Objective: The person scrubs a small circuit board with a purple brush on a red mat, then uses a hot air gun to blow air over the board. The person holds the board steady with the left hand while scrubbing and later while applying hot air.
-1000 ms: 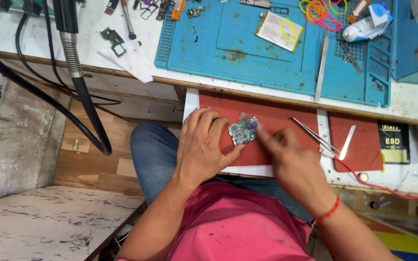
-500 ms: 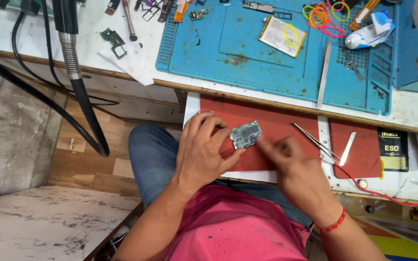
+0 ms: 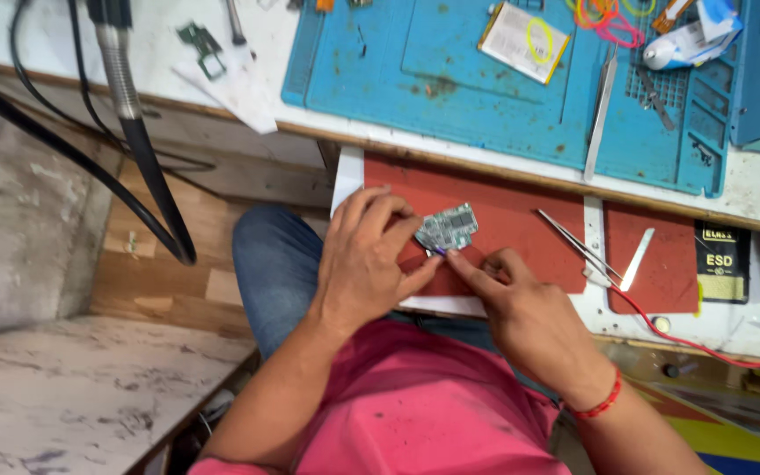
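Observation:
My left hand (image 3: 369, 259) grips a small green circuit board (image 3: 449, 229) between thumb and fingers, holding it just above a red mat (image 3: 521, 211). My right hand (image 3: 521, 303) is closed on a thin tool with a small purple tip (image 3: 438, 252), and that tip touches the board's lower edge. Both hands sit over the near edge of the red mat, above my lap in a pink shirt and blue jeans.
Metal tweezers (image 3: 578, 244) and a flat metal pry blade (image 3: 637, 259) lie on the red mat to the right. A red wire (image 3: 705, 347) trails off right. Behind is a blue work mat (image 3: 450, 70) with a long metal spatula (image 3: 600, 114), rubber bands and a tube. Black hoses (image 3: 147, 167) hang left.
The board has stayed in my left hand and turned slightly. My right hand moved left toward it and now holds the tool tip at the board's lower edge.

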